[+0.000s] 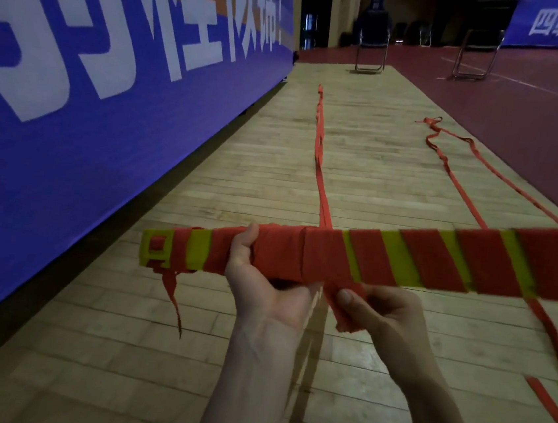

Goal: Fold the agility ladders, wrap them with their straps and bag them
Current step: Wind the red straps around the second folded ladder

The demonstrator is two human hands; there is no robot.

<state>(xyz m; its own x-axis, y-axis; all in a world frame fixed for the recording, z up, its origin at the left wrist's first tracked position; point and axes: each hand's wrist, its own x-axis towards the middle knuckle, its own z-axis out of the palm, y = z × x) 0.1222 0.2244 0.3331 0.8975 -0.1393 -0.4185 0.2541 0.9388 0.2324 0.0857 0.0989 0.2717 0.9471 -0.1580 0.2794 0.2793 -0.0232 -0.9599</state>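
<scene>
Blue banner [76,93] with white Chinese characters; left hand [263,278] grips ladder bundle [403,259], right hand [377,311] pinches strap [341,312]

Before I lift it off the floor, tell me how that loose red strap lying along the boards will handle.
The red strap is probably floppy: it lies flat and kinked on the wooden floor. It likely weighs little, being thin webbing. It may drag and snag, since it runs up to the ladder bundle held in the left hand.
</scene>
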